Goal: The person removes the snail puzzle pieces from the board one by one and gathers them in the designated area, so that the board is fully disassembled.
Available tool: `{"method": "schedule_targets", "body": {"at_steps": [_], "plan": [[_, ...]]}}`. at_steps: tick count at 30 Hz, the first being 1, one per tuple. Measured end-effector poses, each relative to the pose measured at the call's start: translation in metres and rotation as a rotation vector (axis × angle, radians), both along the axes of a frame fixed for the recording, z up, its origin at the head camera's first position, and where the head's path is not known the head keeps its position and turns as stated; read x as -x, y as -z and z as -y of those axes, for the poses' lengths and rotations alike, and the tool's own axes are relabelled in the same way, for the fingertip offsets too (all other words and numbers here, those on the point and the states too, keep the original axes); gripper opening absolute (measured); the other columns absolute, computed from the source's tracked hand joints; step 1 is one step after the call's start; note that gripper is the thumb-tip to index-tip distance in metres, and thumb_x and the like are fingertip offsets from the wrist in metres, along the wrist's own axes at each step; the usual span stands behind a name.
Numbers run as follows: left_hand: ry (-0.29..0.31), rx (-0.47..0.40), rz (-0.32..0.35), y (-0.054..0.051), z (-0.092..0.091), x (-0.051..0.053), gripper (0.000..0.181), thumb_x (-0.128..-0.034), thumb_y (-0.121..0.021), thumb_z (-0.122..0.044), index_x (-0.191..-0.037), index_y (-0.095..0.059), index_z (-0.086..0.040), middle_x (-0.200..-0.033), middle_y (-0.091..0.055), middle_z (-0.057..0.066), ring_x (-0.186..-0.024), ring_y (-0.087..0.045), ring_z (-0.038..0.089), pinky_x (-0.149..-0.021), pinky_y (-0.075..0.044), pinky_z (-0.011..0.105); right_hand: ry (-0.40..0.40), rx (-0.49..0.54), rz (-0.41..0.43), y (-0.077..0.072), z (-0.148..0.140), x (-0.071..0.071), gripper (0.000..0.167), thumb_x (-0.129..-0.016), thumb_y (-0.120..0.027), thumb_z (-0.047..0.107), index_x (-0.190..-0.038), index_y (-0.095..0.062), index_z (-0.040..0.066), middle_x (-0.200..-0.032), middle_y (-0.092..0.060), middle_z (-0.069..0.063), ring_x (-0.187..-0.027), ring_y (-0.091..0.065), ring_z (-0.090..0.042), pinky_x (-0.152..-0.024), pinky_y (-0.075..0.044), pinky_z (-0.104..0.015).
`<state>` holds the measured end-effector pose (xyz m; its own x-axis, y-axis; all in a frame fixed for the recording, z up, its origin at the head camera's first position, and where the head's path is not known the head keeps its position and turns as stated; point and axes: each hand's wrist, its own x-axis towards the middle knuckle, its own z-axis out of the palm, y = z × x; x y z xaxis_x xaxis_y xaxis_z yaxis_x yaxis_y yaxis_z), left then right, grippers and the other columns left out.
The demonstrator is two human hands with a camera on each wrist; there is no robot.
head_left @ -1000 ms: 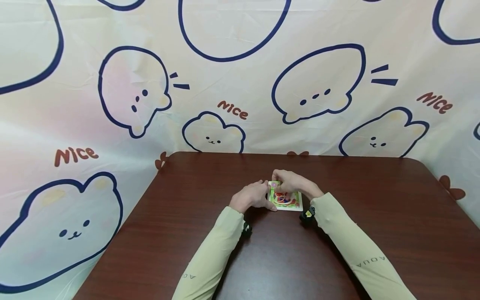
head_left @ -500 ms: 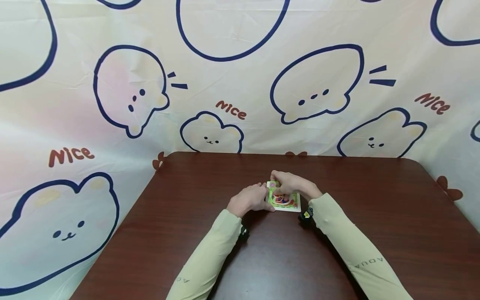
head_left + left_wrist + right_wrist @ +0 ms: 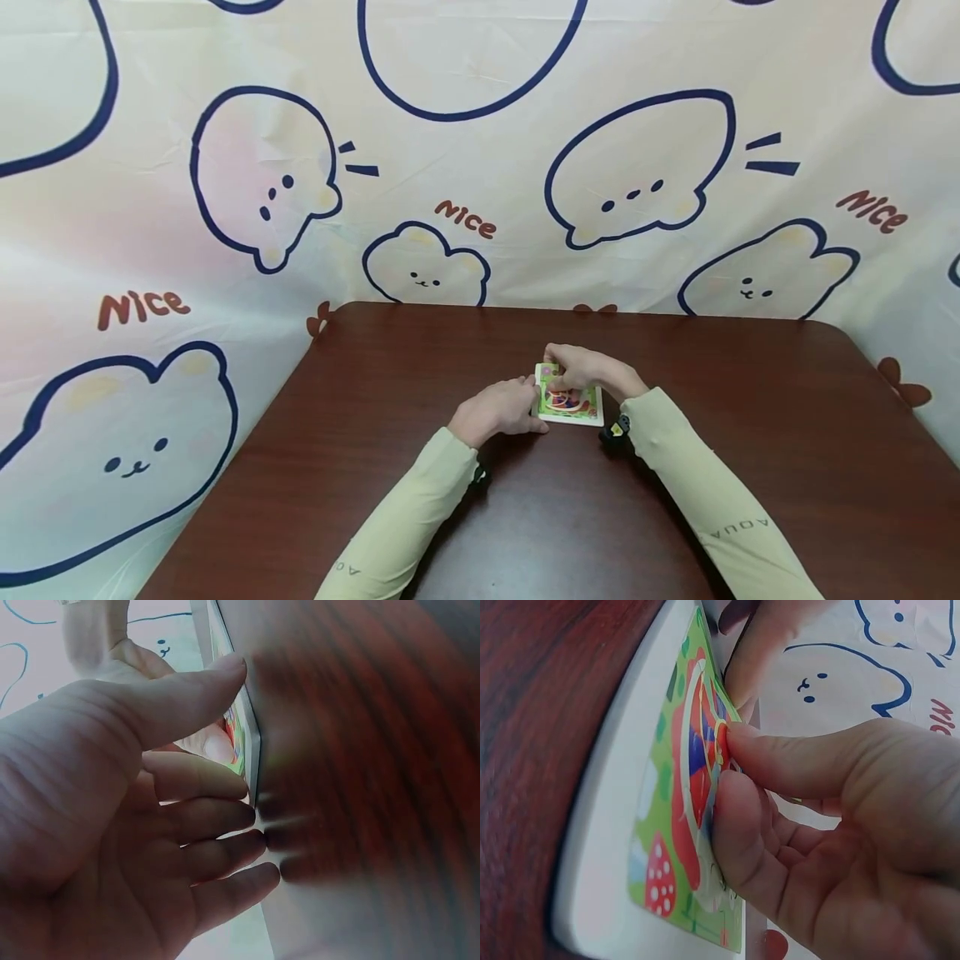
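A flat white-edged board (image 3: 570, 419) lies on the table, its green picture showing a red mushroom and a red and blue figure. My left hand (image 3: 495, 410) is at its left edge; in the left wrist view the fingers (image 3: 225, 851) reach out nearly straight, with fingertips by the board's rim and the tabletop. Over the picture, my right hand (image 3: 588, 368) has curled fingers. In the right wrist view, its thumb and a finger (image 3: 739, 810) close on the red and blue picture piece (image 3: 703, 746) in the middle; the fingertips partly hide it.
The brown wooden table (image 3: 375, 383) spreads around both hands. Behind it hangs a pale cloth (image 3: 510, 183) printed with blue-outlined bears. Both forearms wear light sleeves, with a dark device (image 3: 617, 429) at the right wrist.
My left hand has shifted slightly left and toward me, its thumb drawing off the board's near left corner. My right hand stays over the picture almost unchanged. The head view sways a little.
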<state>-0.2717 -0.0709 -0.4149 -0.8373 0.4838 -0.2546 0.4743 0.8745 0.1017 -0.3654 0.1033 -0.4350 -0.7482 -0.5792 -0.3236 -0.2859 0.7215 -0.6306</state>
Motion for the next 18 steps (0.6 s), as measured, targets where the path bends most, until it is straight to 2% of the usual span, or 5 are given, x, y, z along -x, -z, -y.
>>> {"method": "schedule_targets", "body": {"at_steps": [7, 11, 13, 15, 18], "plan": [[-0.011, -0.015, 0.039, 0.000, -0.002, -0.001, 0.062, -0.0889, -0.066, -0.053, -0.134, -0.053, -0.012, -0.143, -0.049, 0.010, -0.106, -0.056, 0.018, -0.091, -0.048, 0.033, 0.016, 0.002, 0.003, 0.001, -0.001, -0.002, 0.022, -0.093, -0.067, 0.013, -0.105, -0.049, 0.009, -0.093, -0.059, -0.012, -0.062, -0.061, -0.020, -0.054, -0.053, -0.029], [0.002, 0.004, 0.043, 0.000, -0.003, -0.002, 0.064, -0.0907, -0.063, -0.053, -0.140, -0.051, -0.014, -0.152, -0.041, 0.013, -0.133, -0.048, 0.023, -0.104, -0.044, 0.037, 0.007, -0.004, -0.005, -0.002, 0.001, -0.004, 0.020, -0.093, -0.067, 0.013, -0.103, -0.050, 0.010, -0.093, -0.058, -0.011, -0.061, -0.061, -0.019, -0.053, -0.053, -0.029], [0.007, 0.014, 0.038, 0.000, -0.005, -0.002, 0.062, -0.0916, -0.061, -0.054, -0.139, -0.053, -0.014, -0.152, -0.041, 0.013, -0.137, -0.044, 0.024, -0.106, -0.043, 0.038, -0.010, -0.006, -0.015, -0.005, 0.001, -0.006, 0.016, -0.094, -0.065, 0.012, -0.101, -0.050, 0.010, -0.092, -0.058, -0.011, -0.059, -0.061, -0.018, -0.052, -0.053, -0.029], [0.002, 0.011, 0.030, 0.000, -0.006, -0.002, 0.053, -0.0919, -0.061, -0.053, -0.127, -0.060, -0.013, -0.142, -0.051, 0.012, -0.129, -0.050, 0.023, -0.101, -0.046, 0.037, -0.027, 0.004, -0.020, -0.007, 0.001, -0.008, 0.011, -0.096, -0.062, 0.013, -0.097, -0.052, 0.010, -0.089, -0.058, -0.011, -0.057, -0.060, -0.018, -0.052, -0.053, -0.029], [-0.008, 0.002, 0.022, -0.002, -0.009, -0.002, 0.039, -0.0915, -0.063, -0.052, -0.107, -0.065, -0.016, -0.113, -0.061, 0.006, -0.100, -0.056, 0.017, -0.083, -0.050, 0.034, -0.042, 0.030, -0.011, -0.010, 0.001, -0.010, 0.010, -0.099, -0.058, 0.014, -0.092, -0.052, 0.009, -0.084, -0.059, -0.012, -0.056, -0.060, -0.019, -0.052, -0.053, -0.031]]}}
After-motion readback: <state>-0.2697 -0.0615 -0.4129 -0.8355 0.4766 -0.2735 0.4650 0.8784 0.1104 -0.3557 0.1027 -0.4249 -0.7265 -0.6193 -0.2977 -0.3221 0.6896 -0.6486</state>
